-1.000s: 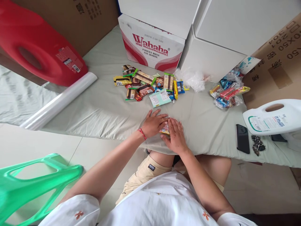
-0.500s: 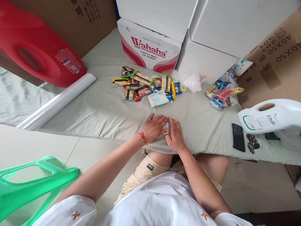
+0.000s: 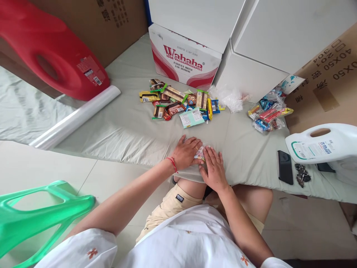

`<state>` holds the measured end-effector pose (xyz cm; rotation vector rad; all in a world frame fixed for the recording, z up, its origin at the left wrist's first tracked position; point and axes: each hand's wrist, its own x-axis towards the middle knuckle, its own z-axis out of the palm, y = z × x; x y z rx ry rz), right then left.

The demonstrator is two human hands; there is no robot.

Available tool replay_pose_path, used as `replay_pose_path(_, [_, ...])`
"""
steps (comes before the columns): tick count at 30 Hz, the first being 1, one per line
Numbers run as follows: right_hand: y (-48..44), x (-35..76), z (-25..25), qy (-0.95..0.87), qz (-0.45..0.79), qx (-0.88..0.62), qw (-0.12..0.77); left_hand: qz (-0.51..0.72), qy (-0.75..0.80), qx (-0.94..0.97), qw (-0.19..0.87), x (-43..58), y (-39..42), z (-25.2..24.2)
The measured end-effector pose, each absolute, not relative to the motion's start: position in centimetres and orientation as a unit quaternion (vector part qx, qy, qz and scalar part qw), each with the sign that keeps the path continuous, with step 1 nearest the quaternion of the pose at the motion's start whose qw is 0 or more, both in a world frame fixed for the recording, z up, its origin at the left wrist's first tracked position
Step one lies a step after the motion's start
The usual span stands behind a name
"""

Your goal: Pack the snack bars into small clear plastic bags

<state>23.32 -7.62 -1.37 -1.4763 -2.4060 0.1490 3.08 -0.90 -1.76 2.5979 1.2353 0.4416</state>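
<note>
Near the front edge of the covered surface lies a small packet in clear, crinkled plastic wrap [image 3: 200, 153], mostly hidden by my hands. My left hand [image 3: 186, 152], with a red cord bracelet and a ring, rests flat over its left part. From the right, my right hand [image 3: 214, 168] lies on it with fingers outstretched. What is inside the wrap I cannot make out. Just beyond sits a loose pile of wrapped snack bars [image 3: 175, 108], with a pale green packet [image 3: 192, 118] at its front.
Clear plastic bags [image 3: 230, 98] and bundled snacks in clear wrap [image 3: 269, 115] lie right of the pile. A white jug [image 3: 323, 143], black phone [image 3: 285, 167] and keys [image 3: 302, 175] are farther right. Left are a plastic film roll [image 3: 78, 115], red jug [image 3: 69, 56] and green stool [image 3: 47, 216]. Boxes [image 3: 185, 56] stand behind.
My right hand has slid slightly right and flattened, with its fingers opening away from my left hand, so more of the packet shows. The whole view has shifted a little.
</note>
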Motion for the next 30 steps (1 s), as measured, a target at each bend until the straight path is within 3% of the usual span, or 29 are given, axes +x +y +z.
replay_pose_path(10, [-7.9, 24.2, -1.7, -0.85, 0.073, -0.48, 0.204, 0.217, 0.424, 0.878, 0.042, 2.3, -2.9, -1.8])
replay_pose_path(25, [-7.1, 24.2, -0.9, -0.831, 0.12, -0.485, 0.242, 0.187, 0.417, 0.885, 0.094, 2.4, -7.8, -2.0])
replay_pose_path(30, [-5.3, 23.2, 0.0, -0.872, 0.121, -0.445, 0.161, 0.201, 0.419, 0.881, 0.088, 2.6, -7.8, -2.0])
